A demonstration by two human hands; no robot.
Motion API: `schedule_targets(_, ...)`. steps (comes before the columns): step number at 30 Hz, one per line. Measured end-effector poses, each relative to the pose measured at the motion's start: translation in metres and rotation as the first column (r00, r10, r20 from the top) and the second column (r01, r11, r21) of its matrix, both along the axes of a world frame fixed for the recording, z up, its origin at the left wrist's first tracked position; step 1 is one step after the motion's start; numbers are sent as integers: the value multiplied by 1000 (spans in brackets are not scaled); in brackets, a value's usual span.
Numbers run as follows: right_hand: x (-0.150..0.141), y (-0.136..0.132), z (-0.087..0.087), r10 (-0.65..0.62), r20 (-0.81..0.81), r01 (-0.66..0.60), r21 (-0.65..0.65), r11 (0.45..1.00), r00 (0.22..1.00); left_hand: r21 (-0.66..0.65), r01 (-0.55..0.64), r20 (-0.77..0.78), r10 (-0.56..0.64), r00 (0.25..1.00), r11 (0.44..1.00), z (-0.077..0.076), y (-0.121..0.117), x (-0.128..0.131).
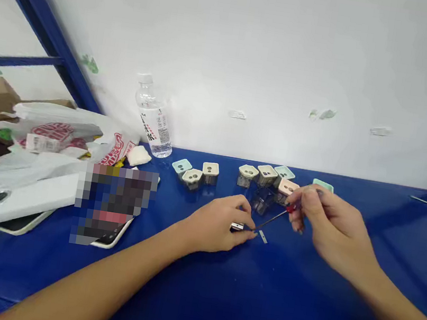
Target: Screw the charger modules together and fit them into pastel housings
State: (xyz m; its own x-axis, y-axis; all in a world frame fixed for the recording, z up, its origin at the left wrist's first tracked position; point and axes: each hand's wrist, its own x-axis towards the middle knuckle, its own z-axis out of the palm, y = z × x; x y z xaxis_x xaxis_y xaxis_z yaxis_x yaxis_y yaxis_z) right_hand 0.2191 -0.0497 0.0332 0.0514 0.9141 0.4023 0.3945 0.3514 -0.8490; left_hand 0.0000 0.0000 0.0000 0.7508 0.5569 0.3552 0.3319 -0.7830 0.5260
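Just left of the loose blade (263,237), the left hand (217,226) is pinching a small silvery piece (237,226), likely light, stiff and slippery, best held by its sides, while the right hand (330,225), right of the blade, is gripping a red-handled screwdriver (274,218).

Eight pastel-topped sharpeners (211,169), one bottle (155,119)
Right of the bottle: three sharpeners near, five farther off, plus one screwdriver (272,220), one loose blade (263,237), one dark see-through cup (262,201), one small metal block (237,226).
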Motion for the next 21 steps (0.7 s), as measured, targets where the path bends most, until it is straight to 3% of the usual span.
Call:
schedule_targets(14,2,-2,0,1,-51,1,46,999,999,-30,-20,84,22,996,999,2,0,3)
schedule_targets(21,1,0,0,8,-59,-5,59,998,998,23,-34,140,31,990,999,1,-2,4)
